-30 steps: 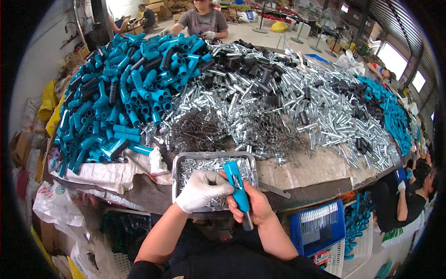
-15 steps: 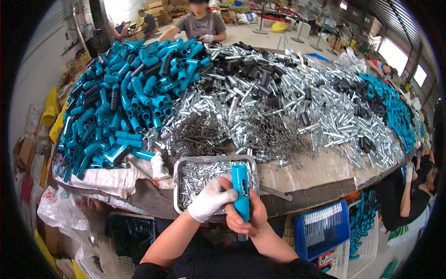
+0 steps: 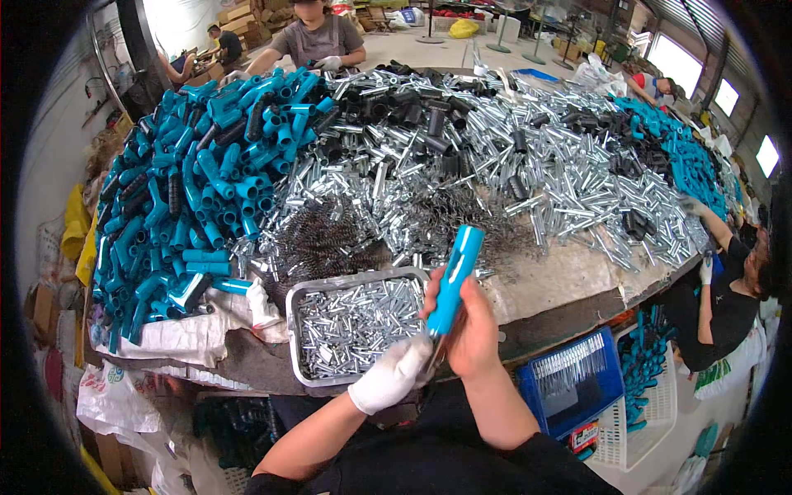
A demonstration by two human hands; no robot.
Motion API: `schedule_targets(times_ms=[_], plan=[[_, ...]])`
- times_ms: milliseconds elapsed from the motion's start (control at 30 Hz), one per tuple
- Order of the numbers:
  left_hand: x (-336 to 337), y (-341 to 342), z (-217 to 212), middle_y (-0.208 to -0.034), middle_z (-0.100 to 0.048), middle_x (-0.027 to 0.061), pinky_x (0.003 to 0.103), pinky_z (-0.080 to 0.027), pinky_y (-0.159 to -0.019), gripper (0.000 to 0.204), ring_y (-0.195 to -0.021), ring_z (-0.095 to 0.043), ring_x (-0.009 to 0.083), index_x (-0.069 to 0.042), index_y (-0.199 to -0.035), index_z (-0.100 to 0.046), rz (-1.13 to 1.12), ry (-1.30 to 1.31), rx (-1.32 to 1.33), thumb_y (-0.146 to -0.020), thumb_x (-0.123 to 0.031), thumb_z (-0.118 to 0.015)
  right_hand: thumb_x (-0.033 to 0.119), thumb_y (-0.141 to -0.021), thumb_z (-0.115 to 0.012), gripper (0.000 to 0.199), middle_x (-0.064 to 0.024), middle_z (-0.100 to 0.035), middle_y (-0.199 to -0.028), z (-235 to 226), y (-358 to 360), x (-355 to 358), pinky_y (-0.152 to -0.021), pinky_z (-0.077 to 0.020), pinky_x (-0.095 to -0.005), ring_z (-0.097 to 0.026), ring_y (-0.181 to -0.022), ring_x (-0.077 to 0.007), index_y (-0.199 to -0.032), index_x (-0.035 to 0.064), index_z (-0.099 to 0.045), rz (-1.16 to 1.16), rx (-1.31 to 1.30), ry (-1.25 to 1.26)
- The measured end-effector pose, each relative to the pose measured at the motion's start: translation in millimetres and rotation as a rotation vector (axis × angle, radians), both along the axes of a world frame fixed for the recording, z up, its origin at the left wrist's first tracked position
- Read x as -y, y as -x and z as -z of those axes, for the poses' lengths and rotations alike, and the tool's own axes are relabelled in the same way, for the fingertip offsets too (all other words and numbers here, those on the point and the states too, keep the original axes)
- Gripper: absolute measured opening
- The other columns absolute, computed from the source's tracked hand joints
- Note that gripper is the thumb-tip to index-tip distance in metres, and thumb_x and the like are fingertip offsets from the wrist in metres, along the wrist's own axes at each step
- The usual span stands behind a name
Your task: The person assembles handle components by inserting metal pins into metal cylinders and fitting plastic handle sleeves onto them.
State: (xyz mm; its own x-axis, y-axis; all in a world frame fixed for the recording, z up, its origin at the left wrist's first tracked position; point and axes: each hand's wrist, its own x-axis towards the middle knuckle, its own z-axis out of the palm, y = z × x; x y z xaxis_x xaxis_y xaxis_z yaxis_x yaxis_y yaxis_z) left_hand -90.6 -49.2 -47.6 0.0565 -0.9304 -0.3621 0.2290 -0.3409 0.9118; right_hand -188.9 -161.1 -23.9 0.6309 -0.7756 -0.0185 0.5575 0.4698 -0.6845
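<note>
My right hand (image 3: 472, 334), bare, is wrapped round a teal plastic tube-shaped handle (image 3: 456, 276) that stands tilted, its round open end up and to the right. At the handle's lower end my left hand (image 3: 394, 375), in a white glove, has its fingers closed. A thin metal-looking piece shows between the two hands there; which part it belongs to I cannot tell. Just left of the handle lies a metal tray (image 3: 293, 338) full of small silver pins (image 3: 346, 326).
A heap of teal handles (image 3: 214, 173) covers the table's left. Dark springs (image 3: 322, 243), silver tubes (image 3: 577, 198) and black sleeves (image 3: 437, 124) spread across the middle and right. Below the table edge sits a blue bin (image 3: 569, 384). Co-workers are at the far side and right.
The handle has turned so its slotted side no longer shows, and it leans right. My left hand has shifted down to its lower end, my right hand up along it. The view has shifted.
</note>
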Motion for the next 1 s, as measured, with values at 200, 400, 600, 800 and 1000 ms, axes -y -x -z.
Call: schedule_targets(times_ms=[200,400,600,800,1000], plan=[[-16,-29,-1,-0.076,-0.068,0.0167,0.042,-0.052,-0.065,0.031,-0.067,-0.068,0.0337,-0.005,-0.113,-0.06,-0.347,0.184,0.949,-0.085,-0.018,-0.061,0.041,-0.1,-0.048,0.032,-0.0036,-0.06,-0.084,29,25,165,-0.045,-0.0446,-0.0269,-0.06,-0.062,-0.0125,-0.101,0.0095,-0.052,0.557,-0.347,0.023],[-33,-29,27,-0.06,-0.062,0.0111,0.038,-0.049,-0.054,0.022,-0.056,-0.064,0.0284,-0.008,-0.097,-0.067,-0.414,0.3,1.214,-0.079,-0.02,-0.071,0.041,-0.098,-0.052,0.034,-0.0053,-0.055,-0.075,63,25,263,-0.04,-0.0451,-0.0312,-0.064,-0.059,-0.0209,-0.096,0.0076,-0.051,0.535,-0.649,0.011],[-31,-28,31,-0.059,-0.062,0.0104,0.037,-0.049,-0.053,0.02,-0.054,-0.064,0.0272,-0.008,-0.092,-0.068,-0.45,0.334,1.206,-0.078,-0.021,-0.074,0.041,-0.096,-0.056,0.037,-0.0073,-0.057,-0.078,65,1,308,-0.041,-0.0442,-0.0322,-0.065,-0.058,-0.0228,-0.098,0.005,-0.052,0.508,-0.698,-0.051],[-26,-28,30,-0.062,-0.063,0.0104,0.035,-0.05,-0.053,0.02,-0.055,-0.064,0.0261,-0.006,-0.091,-0.069,-0.446,0.387,1.231,-0.077,-0.019,-0.074,0.037,-0.097,-0.054,0.039,-0.0074,-0.061,-0.076,39,-17,286,-0.041,-0.0428,-0.0274,-0.063,-0.052,-0.0156,-0.106,-0.0011,-0.054,0.634,-0.783,0.247],[-36,-32,38,-0.062,-0.061,0.0086,0.029,-0.048,-0.053,0.026,-0.053,-0.06,0.0161,-0.001,-0.107,-0.063,-0.645,0.408,0.884,-0.082,-0.006,-0.061,0.034,-0.101,-0.049,0.031,-0.0035,-0.06,-0.064,-33,-19,98,-0.053,-0.0449,-0.0247,-0.059,-0.057,-0.0115,-0.11,0.0073,-0.061,-0.119,-0.409,0.576]])
